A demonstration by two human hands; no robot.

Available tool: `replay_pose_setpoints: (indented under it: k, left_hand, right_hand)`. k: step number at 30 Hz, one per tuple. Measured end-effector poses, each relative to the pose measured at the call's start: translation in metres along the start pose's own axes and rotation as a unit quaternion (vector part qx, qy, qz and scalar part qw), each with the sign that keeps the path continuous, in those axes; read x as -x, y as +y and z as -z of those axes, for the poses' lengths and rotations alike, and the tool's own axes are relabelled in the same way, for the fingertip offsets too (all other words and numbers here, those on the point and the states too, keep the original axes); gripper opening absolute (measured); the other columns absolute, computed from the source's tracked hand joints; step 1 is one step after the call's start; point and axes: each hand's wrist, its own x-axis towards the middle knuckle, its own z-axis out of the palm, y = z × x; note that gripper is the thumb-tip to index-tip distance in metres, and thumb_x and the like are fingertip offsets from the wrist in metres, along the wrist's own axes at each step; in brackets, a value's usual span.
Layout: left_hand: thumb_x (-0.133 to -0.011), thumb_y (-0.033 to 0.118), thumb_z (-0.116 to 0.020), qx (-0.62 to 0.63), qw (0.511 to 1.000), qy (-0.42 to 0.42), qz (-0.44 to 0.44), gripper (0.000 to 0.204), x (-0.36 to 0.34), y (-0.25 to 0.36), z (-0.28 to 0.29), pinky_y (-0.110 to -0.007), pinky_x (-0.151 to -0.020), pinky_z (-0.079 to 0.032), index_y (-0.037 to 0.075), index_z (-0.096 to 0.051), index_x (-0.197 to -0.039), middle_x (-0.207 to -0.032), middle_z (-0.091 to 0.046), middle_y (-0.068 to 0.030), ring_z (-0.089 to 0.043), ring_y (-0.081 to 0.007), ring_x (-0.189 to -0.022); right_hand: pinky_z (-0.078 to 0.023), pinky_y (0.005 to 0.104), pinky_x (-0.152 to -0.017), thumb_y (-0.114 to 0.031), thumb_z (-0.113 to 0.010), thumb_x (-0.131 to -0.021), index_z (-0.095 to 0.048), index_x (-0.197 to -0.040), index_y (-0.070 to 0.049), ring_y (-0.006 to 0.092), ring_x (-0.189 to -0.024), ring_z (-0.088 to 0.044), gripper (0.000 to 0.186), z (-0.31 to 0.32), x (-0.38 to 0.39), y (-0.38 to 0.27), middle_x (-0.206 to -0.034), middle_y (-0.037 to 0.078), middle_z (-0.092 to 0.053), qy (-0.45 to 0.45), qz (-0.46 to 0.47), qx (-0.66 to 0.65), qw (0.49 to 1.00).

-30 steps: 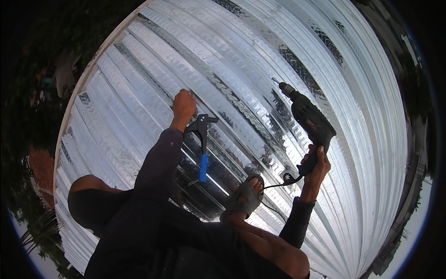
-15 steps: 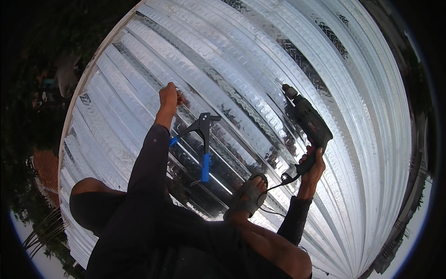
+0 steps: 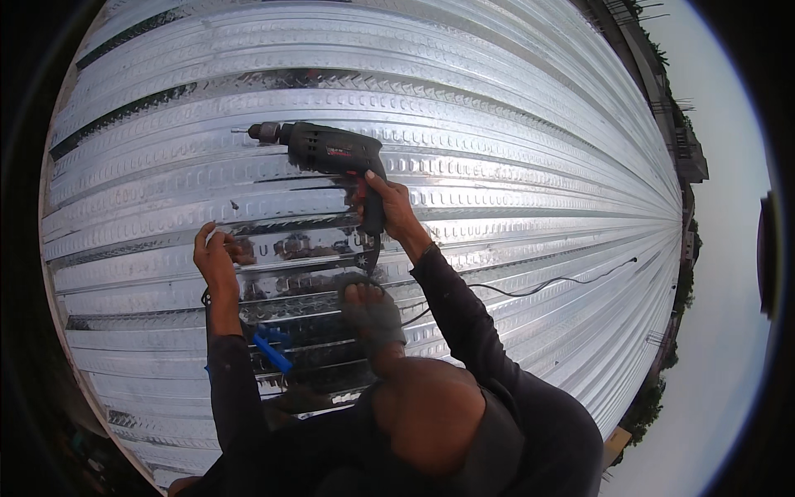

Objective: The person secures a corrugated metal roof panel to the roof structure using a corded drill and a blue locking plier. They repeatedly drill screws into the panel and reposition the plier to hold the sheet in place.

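A black corded power drill is in my right hand, which wraps round its handle. Its chuck and bit point left, just over the ribbed metal sheet. My left hand is held over the sheet, left of the drill, with the fingers curled and the tips close together. Whatever they pinch, if anything, is too small to make out. Beyond those fingertips shows a small dark piece. Beside my left forearm lies a hand riveter with blue grips, partly hidden by the sleeve.
My sandalled foot is on the sheet below the drill. The drill's black cord trails right across the ribs. A pale edge bounds the sheet at left. Building parts and sky lie beyond the right edge.
The view has turned. The drill has swung from pointing up to pointing left, nearer my left hand. The riveter is now mostly behind my left forearm.
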Motion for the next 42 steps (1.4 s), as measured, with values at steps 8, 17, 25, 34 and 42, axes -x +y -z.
replay_pose_setpoints:
  k: [8, 17, 25, 34, 42]
  left_hand:
    - [-0.1, 0.013, -0.058, -0.045, 0.998, 0.035, 0.012, 0.023, -0.012, -0.031, 0.034, -0.029, -0.049, -0.049, 0.003, -0.065, -0.12, -0.086, -0.066, -0.0073, -0.063, -0.0158, -0.062]
    - [-0.1, 0.015, -0.059, -0.03, 0.998, 0.05, -0.006, 0.026, -0.009, -0.008, 0.031, -0.028, -0.055, -0.049, 0.002, -0.064, -0.122, -0.089, -0.065, -0.0077, -0.063, -0.0168, -0.065]
    - [-0.098, 0.013, -0.06, 0.012, 0.996, 0.085, -0.002, 0.026, -0.001, -0.004, 0.03, -0.027, -0.052, -0.049, 0.001, -0.065, -0.121, -0.088, -0.065, -0.0082, -0.064, -0.0164, -0.063]
    - [-0.094, 0.016, -0.06, -0.515, 0.825, 0.0, -0.234, 0.026, -0.041, 0.123, 0.195, -0.04, -0.072, -0.052, 0.002, -0.068, -0.115, -0.082, -0.069, -0.0136, -0.065, -0.0258, -0.072]
    - [-0.097, 0.015, -0.058, -0.559, 0.811, 0.039, -0.169, 0.025, 0.027, 0.138, 0.343, -0.038, -0.07, -0.051, 0.002, -0.067, -0.117, -0.083, -0.067, -0.0106, -0.062, -0.0192, -0.071]
  right_hand:
    - [-0.057, 0.0297, -0.064, -0.042, -0.07, -0.098, -0.073, -0.105, 0.007, 0.0163, -0.074, -0.073, 0.049, 0.004, 0.02, 0.013, -0.089, 0.009, -0.074, 0.028, -0.02, 0.238, 0.971]
    - [-0.055, 0.0445, -0.084, -0.026, -0.068, -0.091, -0.08, -0.1, -0.01, 0.0352, -0.096, -0.072, 0.022, 0.194, 0.115, 0.041, -0.103, 0.015, -0.075, 0.313, 0.076, 0.552, 0.769]
    - [-0.054, 0.0467, -0.075, -0.024, -0.067, -0.088, -0.074, -0.092, -0.011, 0.033, -0.091, -0.068, 0.015, 0.178, 0.068, 0.035, -0.089, 0.011, -0.068, 0.136, 0.167, 0.704, 0.677]
    - [-0.053, 0.0527, -0.071, -0.024, -0.069, -0.083, -0.069, -0.076, -0.002, 0.0422, -0.083, -0.07, 0.023, 0.155, 0.063, 0.05, -0.089, 0.02, -0.072, 0.094, 0.135, 0.814, 0.557]
    - [-0.054, 0.0413, -0.065, -0.011, -0.065, -0.081, -0.067, -0.106, 0.011, 0.0271, -0.065, -0.065, 0.033, 0.145, 0.101, -0.045, -0.073, 0.017, -0.068, 0.155, 0.144, 0.692, 0.691]
